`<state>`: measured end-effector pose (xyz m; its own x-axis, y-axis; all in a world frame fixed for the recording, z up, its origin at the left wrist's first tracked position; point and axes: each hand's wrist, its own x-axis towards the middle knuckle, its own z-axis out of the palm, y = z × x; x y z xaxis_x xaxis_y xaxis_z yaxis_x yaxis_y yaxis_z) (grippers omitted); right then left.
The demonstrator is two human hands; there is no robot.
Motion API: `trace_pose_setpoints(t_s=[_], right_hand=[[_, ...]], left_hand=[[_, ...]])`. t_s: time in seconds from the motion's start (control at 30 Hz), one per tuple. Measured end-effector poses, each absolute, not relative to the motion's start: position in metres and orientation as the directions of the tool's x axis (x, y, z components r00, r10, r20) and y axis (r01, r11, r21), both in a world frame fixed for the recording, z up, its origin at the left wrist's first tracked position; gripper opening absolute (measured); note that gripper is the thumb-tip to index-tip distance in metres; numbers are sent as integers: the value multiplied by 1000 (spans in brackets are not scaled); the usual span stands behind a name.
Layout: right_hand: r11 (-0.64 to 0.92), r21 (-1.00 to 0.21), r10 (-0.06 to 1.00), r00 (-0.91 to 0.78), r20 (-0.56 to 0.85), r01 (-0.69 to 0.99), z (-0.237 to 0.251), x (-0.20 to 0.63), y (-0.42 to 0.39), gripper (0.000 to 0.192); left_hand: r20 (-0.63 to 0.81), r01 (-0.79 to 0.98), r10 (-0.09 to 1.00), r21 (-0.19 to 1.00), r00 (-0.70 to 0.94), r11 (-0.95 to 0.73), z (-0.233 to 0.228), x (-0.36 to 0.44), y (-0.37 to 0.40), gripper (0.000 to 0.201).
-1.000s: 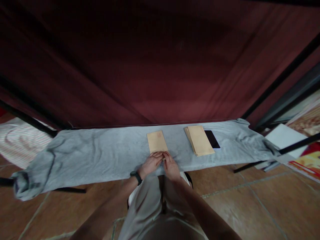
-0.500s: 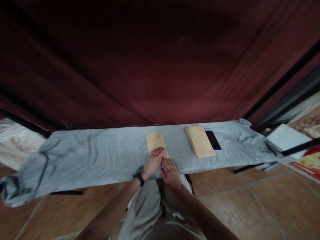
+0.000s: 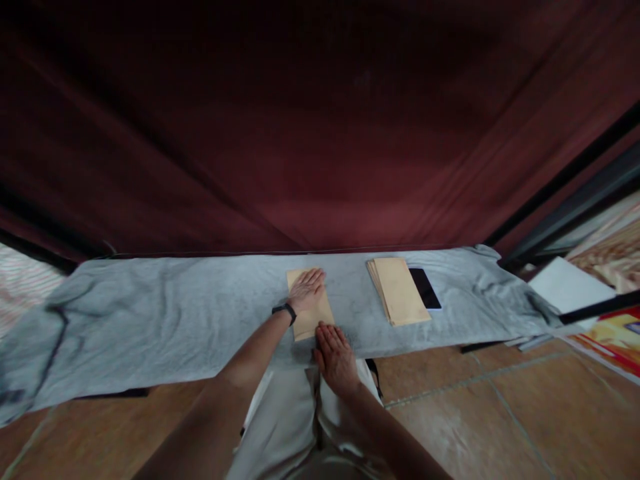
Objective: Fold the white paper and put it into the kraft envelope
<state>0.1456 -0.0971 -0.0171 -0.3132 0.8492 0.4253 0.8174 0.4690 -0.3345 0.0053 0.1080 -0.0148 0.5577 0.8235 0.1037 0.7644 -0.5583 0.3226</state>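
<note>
**Two flat hands on one tan envelope**

While a long bench draped in wrinkled grey cloth [image 3: 150, 313] fills the middle of the view, one flat, rectangular tan paper envelope [image 3: 311, 313] is seen lying near its centre. The left hand [image 3: 306, 289], with a dark band at the wrist, is laid palm-down on the envelope's far half, fingers spread and flat. The right hand [image 3: 336, 349] is rested open at the near edge, fingertips touching the envelope's near end. Nothing is gripped by either hand.

Further right, well apart, one neat stack of similar envelopes [image 3: 399, 289] is seen, with one glossy black phone [image 3: 425, 289] just beside it. Dark red fabric [image 3: 320, 133] hangs behind.

Compared with half a second ago, the left hand has been slid further up the envelope.
</note>
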Motion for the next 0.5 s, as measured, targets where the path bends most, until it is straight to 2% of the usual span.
trace_pose_setpoints(t_s=[0.23, 0.5], right_hand=[[466, -346, 851, -306, 426, 814, -19, 146, -97, 49], [444, -369, 868, -291, 402, 817, -19, 145, -99, 48]], left_hand=[[3, 696, 734, 315, 680, -646, -14, -17, 75, 55], [-40, 637, 675, 377, 737, -673, -9, -30, 27, 55]])
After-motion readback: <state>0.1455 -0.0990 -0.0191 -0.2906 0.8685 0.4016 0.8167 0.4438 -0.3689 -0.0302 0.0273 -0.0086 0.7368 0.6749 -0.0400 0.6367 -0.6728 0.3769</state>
